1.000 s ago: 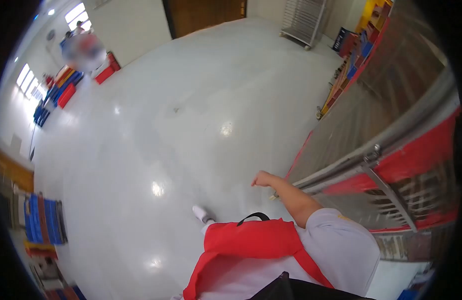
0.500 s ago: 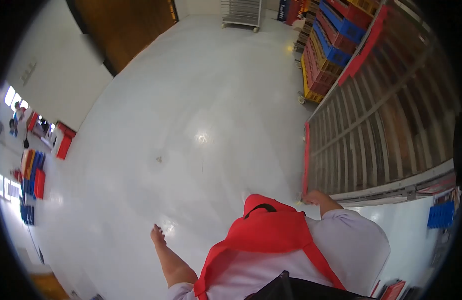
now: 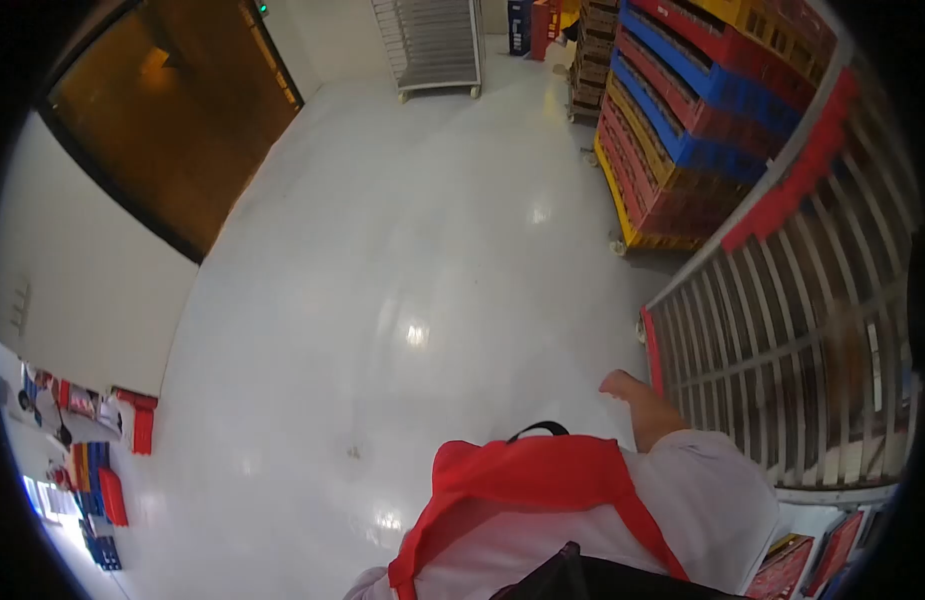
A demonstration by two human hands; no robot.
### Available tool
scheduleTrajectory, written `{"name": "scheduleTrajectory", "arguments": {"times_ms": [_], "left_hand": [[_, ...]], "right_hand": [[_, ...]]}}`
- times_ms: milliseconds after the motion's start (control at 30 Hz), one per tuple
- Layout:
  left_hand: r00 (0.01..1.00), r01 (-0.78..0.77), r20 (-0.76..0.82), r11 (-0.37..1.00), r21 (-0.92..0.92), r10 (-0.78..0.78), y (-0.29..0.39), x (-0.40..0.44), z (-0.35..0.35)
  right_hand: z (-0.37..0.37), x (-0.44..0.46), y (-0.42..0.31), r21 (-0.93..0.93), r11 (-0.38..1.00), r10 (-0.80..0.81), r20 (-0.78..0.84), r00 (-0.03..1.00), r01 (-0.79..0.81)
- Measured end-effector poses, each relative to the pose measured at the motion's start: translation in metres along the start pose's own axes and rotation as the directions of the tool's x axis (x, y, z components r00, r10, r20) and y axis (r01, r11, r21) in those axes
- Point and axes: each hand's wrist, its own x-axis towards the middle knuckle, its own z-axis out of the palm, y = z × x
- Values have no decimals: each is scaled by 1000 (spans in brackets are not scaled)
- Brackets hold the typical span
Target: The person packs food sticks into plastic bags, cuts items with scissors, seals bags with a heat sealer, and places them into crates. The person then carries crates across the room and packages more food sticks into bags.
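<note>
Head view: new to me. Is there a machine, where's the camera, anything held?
No machine: just a person with bare hands. One head-worn camera looks forward and down, hence the red apron and pale shirt sleeve at the bottom. The right hand is near a tall slatted rack; it seems to hold nothing, though it's small. The left hand is out of view. On the glossy floor stand stacked plastic crates and, farther off, a wheeled metal rack. The curved look suggests a wide lens.
</note>
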Motion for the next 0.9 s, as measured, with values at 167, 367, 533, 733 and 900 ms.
{"name": "scheduleTrajectory", "arguments": {"times_ms": [167,367,533,733,900], "left_hand": [[997,51,-66,999,11,-50,122,72,-48],[999,34,-14,992,119,-33,353,192,-75],[953,-298,125,925,238,275,623,289,-19],[773,-633,206,707,317,600,872,322,174],[920,-341,368,748,570,138,897,355,237]], "right_hand": [[-99,124,-53,325,944,47,-320,946,63],[-161,157,-71,513,732,430,163,888,-449],[-163,180,-37,686,454,591,245,768,-569],[-176,245,-3,543,739,384,147,912,-398],[-355,347,32,624,357,589,428,686,-695]]}}
